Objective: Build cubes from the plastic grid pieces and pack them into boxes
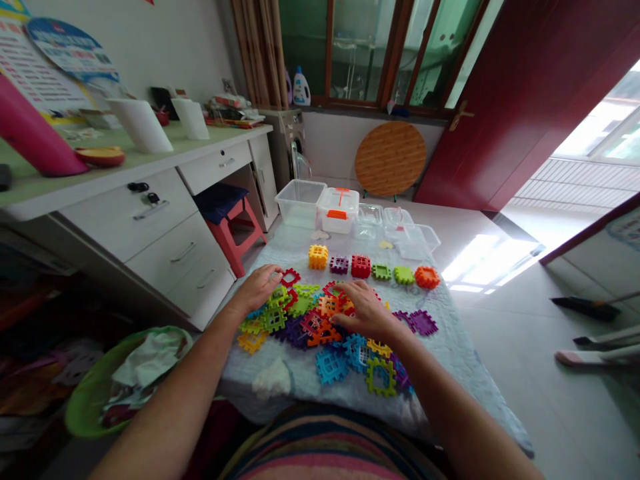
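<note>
Nearest to me, a blue piece (331, 365) and a green frame (381, 380) lay on the cloth-covered counter (450, 380). Behind them was the colourful pile (301, 305) of toothed plastic pieces. My right hand (367, 310) was half open over its orange pieces, and my left hand (257, 288), loosely curved, was beside a red frame (290, 277); I cannot tell if either gripped anything. Farther, six blocks (361, 267) made a row before the clear boxes (301, 200).
</note>
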Tool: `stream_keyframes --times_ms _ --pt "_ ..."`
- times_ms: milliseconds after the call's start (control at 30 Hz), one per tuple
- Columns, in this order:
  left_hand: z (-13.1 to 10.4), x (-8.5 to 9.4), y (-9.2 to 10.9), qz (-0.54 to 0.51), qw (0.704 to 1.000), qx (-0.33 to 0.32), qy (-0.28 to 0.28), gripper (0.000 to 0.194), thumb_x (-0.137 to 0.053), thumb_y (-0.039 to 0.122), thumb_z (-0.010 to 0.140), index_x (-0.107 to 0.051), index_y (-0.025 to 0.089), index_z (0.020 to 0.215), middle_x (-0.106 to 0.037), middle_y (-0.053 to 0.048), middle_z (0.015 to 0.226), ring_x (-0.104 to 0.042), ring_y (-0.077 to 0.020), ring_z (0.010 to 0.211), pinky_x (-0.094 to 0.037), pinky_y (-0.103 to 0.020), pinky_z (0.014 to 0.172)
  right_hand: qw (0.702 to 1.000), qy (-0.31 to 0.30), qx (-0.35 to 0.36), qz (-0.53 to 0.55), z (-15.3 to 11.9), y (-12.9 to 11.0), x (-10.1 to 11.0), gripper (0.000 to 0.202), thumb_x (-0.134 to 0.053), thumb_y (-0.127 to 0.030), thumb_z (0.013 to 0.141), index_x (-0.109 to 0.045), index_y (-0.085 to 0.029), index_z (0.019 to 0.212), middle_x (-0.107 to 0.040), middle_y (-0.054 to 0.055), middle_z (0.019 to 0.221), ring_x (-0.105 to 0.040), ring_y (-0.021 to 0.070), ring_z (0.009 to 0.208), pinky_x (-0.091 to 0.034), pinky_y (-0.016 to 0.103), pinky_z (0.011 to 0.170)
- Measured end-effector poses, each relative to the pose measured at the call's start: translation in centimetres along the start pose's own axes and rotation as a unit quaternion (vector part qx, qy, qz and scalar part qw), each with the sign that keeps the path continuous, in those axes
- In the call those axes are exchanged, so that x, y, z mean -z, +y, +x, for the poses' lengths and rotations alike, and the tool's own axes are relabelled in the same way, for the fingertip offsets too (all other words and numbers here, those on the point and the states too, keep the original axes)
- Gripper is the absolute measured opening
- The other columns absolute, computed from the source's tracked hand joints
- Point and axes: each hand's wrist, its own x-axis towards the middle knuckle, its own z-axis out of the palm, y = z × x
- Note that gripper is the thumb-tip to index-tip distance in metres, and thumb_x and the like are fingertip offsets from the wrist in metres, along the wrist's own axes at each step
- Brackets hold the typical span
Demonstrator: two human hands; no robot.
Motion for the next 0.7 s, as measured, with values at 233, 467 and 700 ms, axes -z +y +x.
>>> stream_keyframes --times_ms 233,467,700 --pt "-0.5 -1.5 -0.4 -0.018 0.999 -0.015 -0.049 0.036 -0.040 0.038 0.086 -0.063 0.020 0.108 -0.067 -0.008 0.114 -0.059 -0.0240 0.112 -0.043 -0.038 0.103 0.999 -0.030 0.011 -0.022 1.2 0.2 -1.4 0.053 -0.071 -0.031 0.077 -0.058 -0.016 0.126 -0.066 0.011 0.112 -0.053 0.0268 0.103 -0.041 0.043 0.093" --pt "-0.9 -1.3 -0.6 -0.100 0.994 0.041 0.005 0.038 -0.040 0.040 0.088 -0.063 0.019 0.110 -0.069 -0.005 0.113 -0.062 -0.0216 0.107 -0.046 -0.034 0.098 0.999 -0.029 0.036 -0.020 1.1 0.0 -1.8 0.053 -0.071 -0.023 0.072 -0.059 -0.018 0.124 -0.065 0.011 0.114 -0.054 0.0271 0.105 -0.040 0.045 0.096" --pt "-1.3 -1.2 -4.2 -0.210 0.960 0.105 0.156 0.033 -0.051 0.045 0.083 -0.067 0.019 0.095 -0.072 -0.006 0.096 -0.066 -0.0233 0.096 -0.050 -0.034 0.089 0.997 0.042 0.021 0.065 -0.1 0.2 0.5 0.049 -0.064 -0.019 0.074 -0.058 -0.019 0.123 -0.065 0.010 0.117 -0.059 0.0241 0.107 -0.046 0.042 0.096"
